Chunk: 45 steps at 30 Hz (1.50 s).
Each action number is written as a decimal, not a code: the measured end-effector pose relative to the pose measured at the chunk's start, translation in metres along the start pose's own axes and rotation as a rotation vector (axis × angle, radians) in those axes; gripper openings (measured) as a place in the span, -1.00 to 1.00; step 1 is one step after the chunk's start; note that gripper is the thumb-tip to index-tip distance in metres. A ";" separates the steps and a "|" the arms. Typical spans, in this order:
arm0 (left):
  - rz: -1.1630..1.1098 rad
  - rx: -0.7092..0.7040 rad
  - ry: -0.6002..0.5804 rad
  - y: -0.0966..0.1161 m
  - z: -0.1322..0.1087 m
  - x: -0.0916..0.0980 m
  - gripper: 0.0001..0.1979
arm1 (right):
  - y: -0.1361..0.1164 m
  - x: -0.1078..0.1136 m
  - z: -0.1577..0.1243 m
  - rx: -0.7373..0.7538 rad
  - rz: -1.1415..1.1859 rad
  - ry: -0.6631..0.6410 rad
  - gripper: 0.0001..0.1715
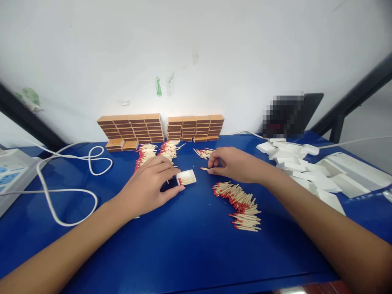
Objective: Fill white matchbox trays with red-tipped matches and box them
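My left hand (pixel 150 184) pinches the small white tray (pixel 186 178) near the middle of the bench (pixel 183 253); my right hand (pixel 233 164), just right of it, pinches one match (pixel 204 168) lying parallel to the bench's front edge, free end toward the tray

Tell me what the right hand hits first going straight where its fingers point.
Likely the open white tray held by the left hand; the match pinched in the right hand leads. Depth unclear.

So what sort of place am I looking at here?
Probably a small hand-packing workbench: stacked orange cardboard matchboxes, loose red-tipped wooden matches on the blue table, empty white box trays.
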<state>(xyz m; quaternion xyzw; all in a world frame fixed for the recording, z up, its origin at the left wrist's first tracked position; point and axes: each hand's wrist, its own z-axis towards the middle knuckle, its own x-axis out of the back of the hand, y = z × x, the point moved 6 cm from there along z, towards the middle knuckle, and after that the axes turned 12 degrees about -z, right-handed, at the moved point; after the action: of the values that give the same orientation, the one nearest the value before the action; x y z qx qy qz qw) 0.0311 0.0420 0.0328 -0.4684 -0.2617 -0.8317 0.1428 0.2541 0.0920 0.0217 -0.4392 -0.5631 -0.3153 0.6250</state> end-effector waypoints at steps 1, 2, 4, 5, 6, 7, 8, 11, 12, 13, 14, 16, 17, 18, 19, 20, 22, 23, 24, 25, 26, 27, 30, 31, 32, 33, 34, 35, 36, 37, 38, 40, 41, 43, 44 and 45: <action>-0.002 0.003 -0.002 0.000 0.000 0.000 -0.70 | -0.002 -0.002 0.000 0.014 -0.025 0.012 -0.87; -0.004 0.006 -0.003 0.000 0.000 0.000 -0.70 | -0.004 -0.004 0.001 0.031 -0.053 0.029 -0.85; -0.006 0.009 -0.005 -0.001 0.000 -0.001 -0.70 | -0.010 -0.008 0.001 0.080 -0.107 0.068 -0.81; -0.005 0.009 -0.004 -0.001 -0.001 -0.001 -0.70 | -0.013 -0.009 0.000 0.106 -0.127 0.085 -0.80; -0.003 0.009 -0.005 -0.001 0.000 -0.001 -0.70 | -0.015 -0.009 -0.001 0.128 -0.139 0.098 -0.80; -0.001 0.008 -0.007 -0.001 0.000 -0.001 -0.70 | -0.018 -0.009 -0.002 0.145 -0.143 0.108 -0.80; 0.002 0.008 -0.009 -0.001 0.000 -0.001 -0.70 | -0.020 -0.007 -0.004 0.156 -0.142 0.119 -0.82; 0.005 0.005 -0.008 -0.001 0.000 -0.001 -0.71 | -0.028 0.005 -0.010 0.170 -0.098 0.194 -0.85; 0.005 0.002 -0.004 -0.001 0.000 -0.001 -0.71 | -0.032 0.009 -0.012 0.174 -0.071 0.223 -0.86; 0.003 0.000 0.000 -0.001 0.000 -0.001 -0.71 | -0.037 0.011 -0.014 0.181 -0.046 0.242 -0.87; 0.002 -0.002 0.001 -0.001 0.000 -0.001 -0.71 | -0.042 0.011 -0.015 0.189 -0.028 0.255 -0.87; 0.001 -0.004 0.001 -0.001 0.000 -0.001 -0.71 | -0.053 0.004 -0.015 0.215 -0.035 0.254 -0.88; 0.000 -0.004 0.002 -0.001 -0.001 -0.001 -0.71 | -0.058 -0.001 -0.015 0.228 -0.057 0.251 -0.88; -0.002 -0.005 0.004 -0.001 -0.001 -0.002 -0.71 | -0.063 -0.007 -0.014 0.241 -0.082 0.247 -0.89; -0.004 -0.006 0.005 -0.001 -0.001 -0.002 -0.71 | -0.066 -0.012 -0.013 0.252 -0.102 0.244 -0.90; -0.005 -0.006 0.007 -0.001 -0.001 -0.002 -0.71 | -0.068 -0.016 -0.013 0.263 -0.112 0.247 -0.90; -0.005 -0.008 0.007 -0.001 -0.001 -0.002 -0.72 | -0.067 -0.018 -0.012 0.287 -0.100 0.264 -0.90; -0.005 -0.009 0.008 -0.001 -0.001 -0.002 -0.72 | -0.065 -0.015 -0.012 0.293 -0.083 0.282 -0.89; -0.004 -0.012 0.010 -0.001 -0.001 -0.002 -0.72 | -0.061 -0.012 -0.012 0.288 -0.066 0.308 -0.89; -0.003 -0.015 0.014 0.000 -0.001 -0.002 -0.71 | -0.055 -0.006 -0.011 0.266 -0.053 0.342 -0.88; -0.004 -0.018 0.018 0.000 -0.001 -0.001 -0.71 | -0.047 -0.001 -0.009 0.227 -0.047 0.381 -0.88; -0.003 -0.022 0.022 0.000 -0.001 -0.001 -0.71 | -0.038 0.004 -0.007 0.173 -0.046 0.416 -0.88; 0.001 -0.024 0.026 0.000 -0.002 -0.001 -0.70 | -0.011 0.009 0.002 0.001 -0.052 0.433 -0.89; 0.002 -0.023 0.024 -0.001 -0.002 -0.001 -0.70 | -0.005 0.006 0.005 -0.034 -0.061 0.405 -0.89; 0.002 -0.022 0.023 -0.001 -0.002 -0.001 -0.70 | 0.000 0.003 0.008 -0.054 -0.075 0.370 -0.89; 0.002 -0.020 0.022 -0.001 -0.002 -0.001 -0.69 | 0.002 -0.001 0.011 -0.060 -0.091 0.338 -0.89; 0.002 -0.019 0.021 -0.001 -0.002 -0.001 -0.69 | 0.004 -0.004 0.012 -0.056 -0.110 0.311 -0.90; 0.001 -0.019 0.020 -0.001 -0.002 -0.001 -0.69 | 0.005 -0.006 0.013 -0.048 -0.127 0.293 -0.90; 0.000 -0.017 0.020 -0.001 -0.001 -0.001 -0.70 | 0.006 -0.007 0.013 -0.039 -0.137 0.281 -0.91; -0.002 -0.015 0.020 -0.001 -0.001 -0.001 -0.70 | 0.007 -0.008 0.013 -0.031 -0.141 0.273 -0.91; -0.003 -0.012 0.020 -0.001 -0.001 -0.001 -0.71 | 0.008 -0.008 0.013 -0.025 -0.141 0.267 -0.92; -0.006 -0.004 0.018 -0.001 -0.001 -0.001 -0.70 | 0.011 -0.006 0.013 -0.015 -0.132 0.257 -0.93; -0.007 -0.002 0.017 -0.001 -0.001 -0.001 -0.70 | 0.012 -0.005 0.013 -0.009 -0.126 0.251 -0.93; -0.008 -0.004 0.014 -0.001 -0.001 -0.001 -0.70 | 0.015 -0.004 0.013 0.002 -0.115 0.229 -0.93; -0.007 -0.005 0.014 -0.001 -0.001 -0.002 -0.70 | 0.016 -0.003 0.013 0.005 -0.109 0.212 -0.92; -0.005 -0.007 0.014 -0.001 -0.001 -0.002 -0.70 | 0.017 -0.003 0.013 0.006 -0.104 0.193 -0.92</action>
<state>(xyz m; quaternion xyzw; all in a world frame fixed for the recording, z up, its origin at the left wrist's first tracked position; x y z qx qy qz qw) 0.0306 0.0422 0.0304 -0.4622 -0.2592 -0.8363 0.1408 0.2633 0.1112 0.0148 -0.3749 -0.5231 -0.3866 0.6605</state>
